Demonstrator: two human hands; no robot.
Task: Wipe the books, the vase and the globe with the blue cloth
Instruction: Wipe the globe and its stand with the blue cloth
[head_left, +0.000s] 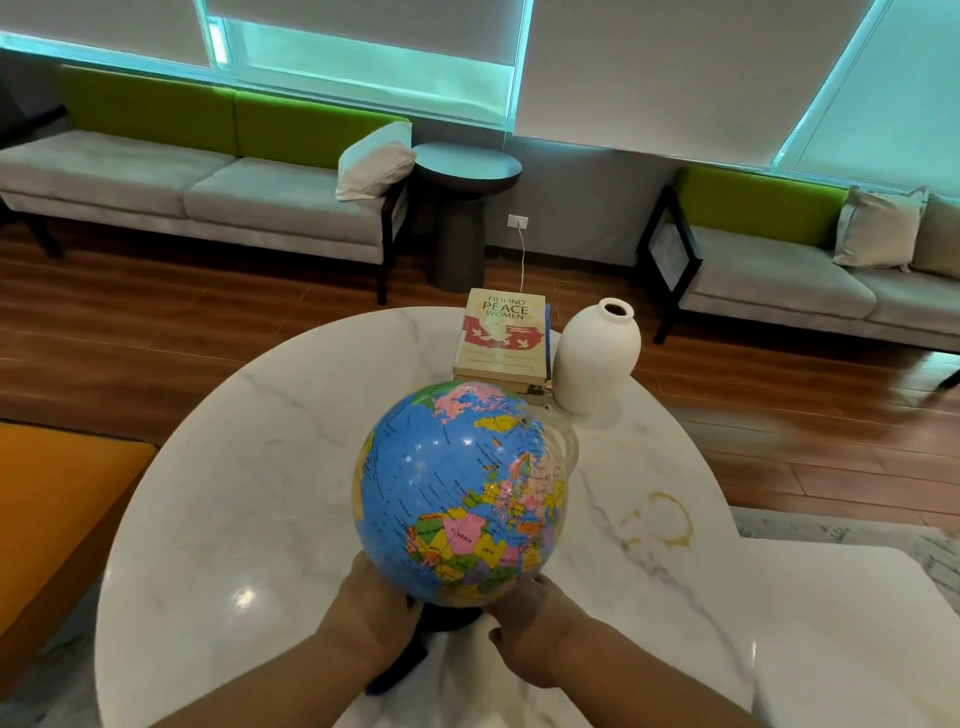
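Floor (208, 332): dark reddish-brown wood planks, glossy. Two grey-cushioned sofas with green backs stand along the far wall, one left (208, 192), one right (779, 280), each carrying a pale cushion. A dark round side table (467, 166) stands between them. Wall socket (518, 222) with a white cable plugged in. Windows (363, 62) largely covered by white roller blinds; teal daylight shows at the gaps.
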